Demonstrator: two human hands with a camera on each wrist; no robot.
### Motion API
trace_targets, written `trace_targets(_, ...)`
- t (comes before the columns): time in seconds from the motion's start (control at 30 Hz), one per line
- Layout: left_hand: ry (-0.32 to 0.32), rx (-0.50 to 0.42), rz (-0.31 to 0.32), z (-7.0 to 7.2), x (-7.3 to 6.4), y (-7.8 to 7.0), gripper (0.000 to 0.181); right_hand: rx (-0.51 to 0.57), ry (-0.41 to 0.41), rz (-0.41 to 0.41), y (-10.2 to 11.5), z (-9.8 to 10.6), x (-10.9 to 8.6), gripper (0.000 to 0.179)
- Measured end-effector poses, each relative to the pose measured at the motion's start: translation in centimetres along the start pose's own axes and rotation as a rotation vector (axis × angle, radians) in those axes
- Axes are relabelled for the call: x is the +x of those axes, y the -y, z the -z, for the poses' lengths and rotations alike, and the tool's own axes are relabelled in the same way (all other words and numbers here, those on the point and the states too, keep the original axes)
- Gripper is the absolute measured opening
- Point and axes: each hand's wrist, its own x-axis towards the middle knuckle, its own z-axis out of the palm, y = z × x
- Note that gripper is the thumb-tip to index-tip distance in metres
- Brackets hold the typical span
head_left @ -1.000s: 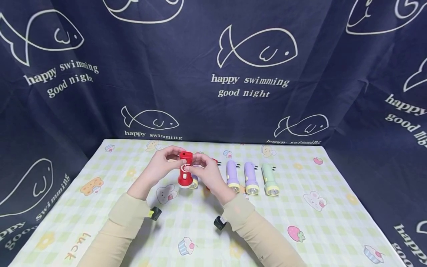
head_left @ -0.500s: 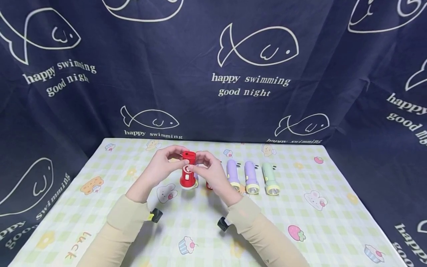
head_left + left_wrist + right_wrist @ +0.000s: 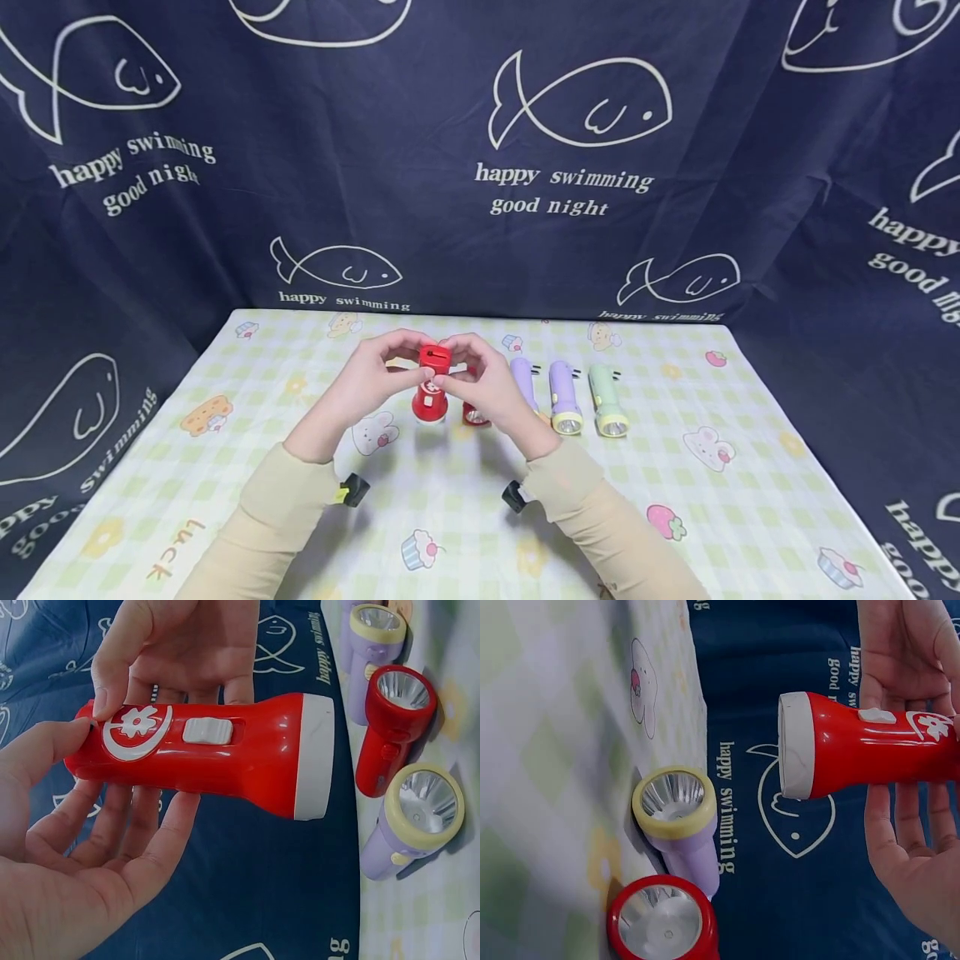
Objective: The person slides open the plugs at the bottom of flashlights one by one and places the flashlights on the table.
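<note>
Both hands hold a red flashlight (image 3: pixel 431 403) up above the table, its white-rimmed lens end pointing down in the head view. My left hand (image 3: pixel 381 377) grips its upper body from the left, thumb on the front. From the right, my right hand (image 3: pixel 486 382) pinches the same upper part, with its thumb near the white emblem. In the left wrist view the flashlight (image 3: pixel 225 746) shows a white slide switch and a white flower emblem. A slot is visible in its top end in the head view.
Behind the hands lies a second red flashlight (image 3: pixel 476 415). To the right are a partly hidden purple flashlight (image 3: pixel 522 379), another purple flashlight (image 3: pixel 564 393) and a green flashlight (image 3: pixel 606 400), prongs sticking out. Another purple flashlight (image 3: pixel 420 814) shows in the left wrist view.
Both hands have shifted slightly right with the red flashlight, and its top end has tipped toward the head camera. The right hand now covers more of the nearest purple flashlight in the row.
</note>
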Motion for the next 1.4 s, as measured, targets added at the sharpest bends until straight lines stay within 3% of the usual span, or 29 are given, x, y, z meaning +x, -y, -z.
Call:
trace_targets(0.37,0.011,-0.026,0.001,-0.5,0.0,-0.1,0.032,0.018,0.002,0.027,-0.3,0.4,-0.4,0.038)
trace_targets(0.6,0.016,-0.016,0.017,-0.4,0.0,0.0,0.034,-0.037,0.002,0.037,-0.2,0.5,-0.6,0.037)
trace_targets(0.73,0.020,-0.018,0.049,-0.5,-0.2,0.1,0.036,-0.090,0.005,0.051,-0.3,0.4,-0.7,0.037)
trace_targets(1.0,-0.008,-0.163,0.187,-0.9,-0.1,0.1,0.032,-0.166,0.024,0.078,0.9,0.1,-1.2,0.036)
trace_targets(1.2,-0.017,-0.220,0.231,-1.3,-0.1,0.0,0.031,-0.188,0.026,0.077,3.0,0.0,-1.7,0.036)
trace_targets(1.4,-0.053,-0.283,0.261,-1.5,-0.1,-0.2,0.032,-0.185,0.019,0.074,3.2,0.1,-1.7,0.036)
